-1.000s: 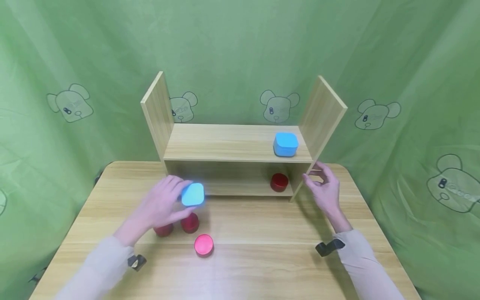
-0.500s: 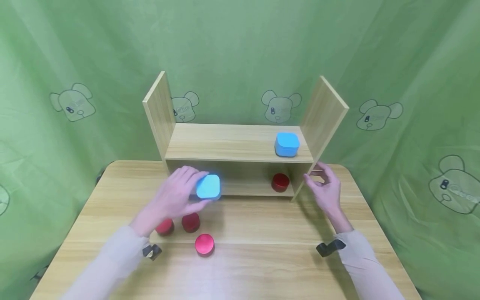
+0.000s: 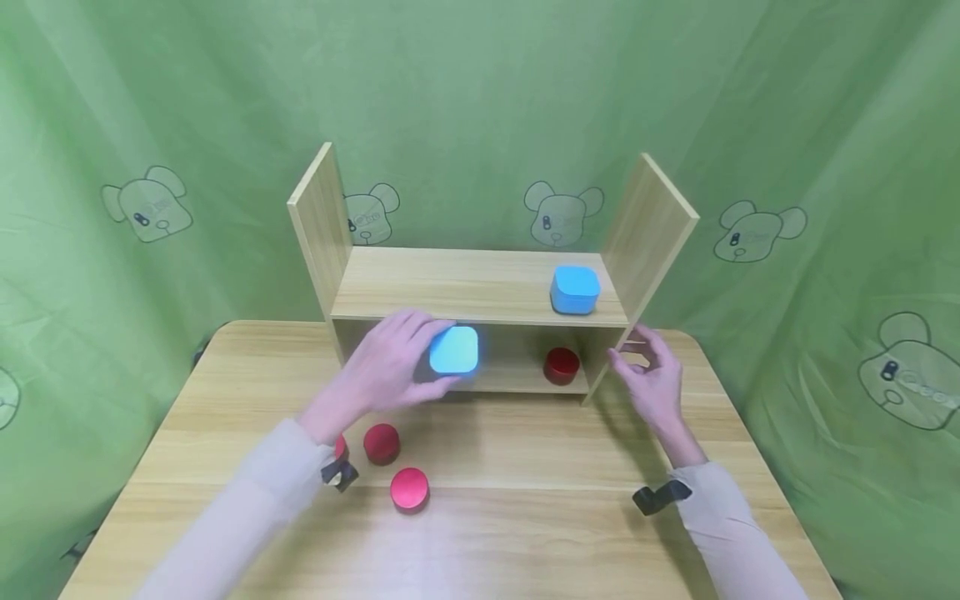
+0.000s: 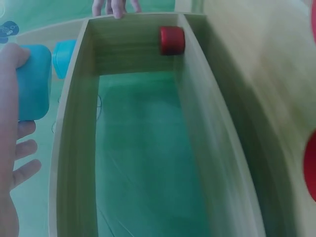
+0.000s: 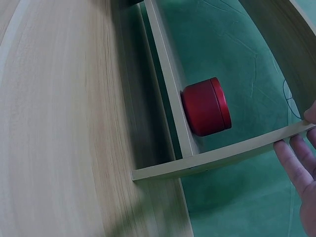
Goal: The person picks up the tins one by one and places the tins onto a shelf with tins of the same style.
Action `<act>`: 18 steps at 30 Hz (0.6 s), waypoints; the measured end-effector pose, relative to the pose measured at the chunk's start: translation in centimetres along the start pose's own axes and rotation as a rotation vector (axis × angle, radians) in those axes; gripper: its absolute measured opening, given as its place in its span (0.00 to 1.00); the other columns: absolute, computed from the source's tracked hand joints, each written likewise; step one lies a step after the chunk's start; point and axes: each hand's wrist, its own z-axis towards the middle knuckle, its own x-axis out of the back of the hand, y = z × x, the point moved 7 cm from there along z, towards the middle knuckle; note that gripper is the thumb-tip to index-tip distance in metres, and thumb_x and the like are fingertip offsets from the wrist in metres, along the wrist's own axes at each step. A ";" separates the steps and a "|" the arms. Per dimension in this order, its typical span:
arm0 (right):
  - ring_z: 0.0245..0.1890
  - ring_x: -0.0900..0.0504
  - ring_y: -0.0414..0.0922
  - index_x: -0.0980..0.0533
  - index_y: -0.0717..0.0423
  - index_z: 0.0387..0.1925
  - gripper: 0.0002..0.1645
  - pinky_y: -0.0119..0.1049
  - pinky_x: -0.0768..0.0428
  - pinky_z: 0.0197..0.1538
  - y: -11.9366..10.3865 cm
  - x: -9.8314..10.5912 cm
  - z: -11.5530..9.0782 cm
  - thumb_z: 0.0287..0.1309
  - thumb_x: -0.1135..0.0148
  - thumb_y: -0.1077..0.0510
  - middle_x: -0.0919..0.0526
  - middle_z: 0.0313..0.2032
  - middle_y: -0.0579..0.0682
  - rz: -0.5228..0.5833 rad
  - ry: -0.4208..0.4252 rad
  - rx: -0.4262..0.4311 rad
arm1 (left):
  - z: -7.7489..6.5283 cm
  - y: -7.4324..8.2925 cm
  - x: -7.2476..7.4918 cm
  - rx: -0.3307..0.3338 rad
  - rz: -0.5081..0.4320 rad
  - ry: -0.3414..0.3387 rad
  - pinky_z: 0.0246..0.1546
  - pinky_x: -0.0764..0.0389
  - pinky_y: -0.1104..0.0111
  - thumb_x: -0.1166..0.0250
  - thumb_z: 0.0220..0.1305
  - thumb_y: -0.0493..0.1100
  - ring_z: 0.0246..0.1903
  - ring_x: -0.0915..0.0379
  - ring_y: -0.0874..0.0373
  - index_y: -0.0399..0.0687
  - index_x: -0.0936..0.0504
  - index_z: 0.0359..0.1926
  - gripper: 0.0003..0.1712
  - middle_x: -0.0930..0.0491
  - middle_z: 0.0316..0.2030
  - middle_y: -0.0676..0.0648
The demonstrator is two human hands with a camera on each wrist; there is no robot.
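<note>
My left hand (image 3: pixel 396 360) pinches a light blue rounded-square tin (image 3: pixel 453 350) between thumb and fingers, in front of the wooden shelf (image 3: pixel 465 285). In the left wrist view the blue tin (image 4: pixel 34 81) is off the shelf boards. My right hand (image 3: pixel 651 375) holds the front edge of the shelf's right side panel (image 3: pixel 651 242). The right wrist view has the thumb on the panel's inner side and fingers (image 5: pixel 296 165) on its outer side. A second blue tin (image 3: pixel 575 290) sits at the right of the top board. Below it, a round red tin (image 3: pixel 562 366) stands on the lower board.
On the table (image 3: pixel 525 533), left of the middle, lie a dark red round tin (image 3: pixel 382 444) and a brighter red one (image 3: pixel 409 490). Another red tin (image 3: pixel 341 447) is partly hidden by my left wrist. A green curtain (image 3: pixel 465 100) hangs behind.
My left hand has carried the blue tin right and up, from over the red tins to the front of the shelf. My right hand has stayed on the side panel.
</note>
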 end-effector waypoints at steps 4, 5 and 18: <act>0.40 0.15 0.27 0.24 0.73 0.62 0.31 0.20 0.14 0.37 0.1 0.0 0.0 0.55 0.33 0.80 0.16 0.45 0.29 0.001 0.001 0.000 | 1.2 0.1 -0.2 -0.007 0.005 0.002 0.48 0.12 0.61 0.23 0.56 0.60 0.47 0.19 0.50 0.39 0.20 0.62 0.40 0.15 0.48 0.43; 0.40 0.15 0.27 0.24 0.73 0.62 0.30 0.20 0.14 0.37 0.1 0.0 0.0 0.55 0.33 0.80 0.16 0.45 0.29 0.002 0.002 0.001 | 1.5 0.2 -0.3 -0.008 0.003 0.001 0.48 0.12 0.61 0.24 0.56 0.61 0.47 0.19 0.50 0.40 0.20 0.62 0.40 0.15 0.48 0.43; 0.40 0.15 0.27 0.25 0.73 0.62 0.31 0.19 0.14 0.38 0.2 -0.1 0.0 0.55 0.32 0.80 0.16 0.45 0.29 -0.004 0.006 -0.002 | 5.3 0.3 -1.6 -0.012 0.007 -0.045 0.50 0.15 0.63 0.28 0.62 0.62 0.49 0.21 0.52 0.40 0.21 0.63 0.39 0.15 0.51 0.43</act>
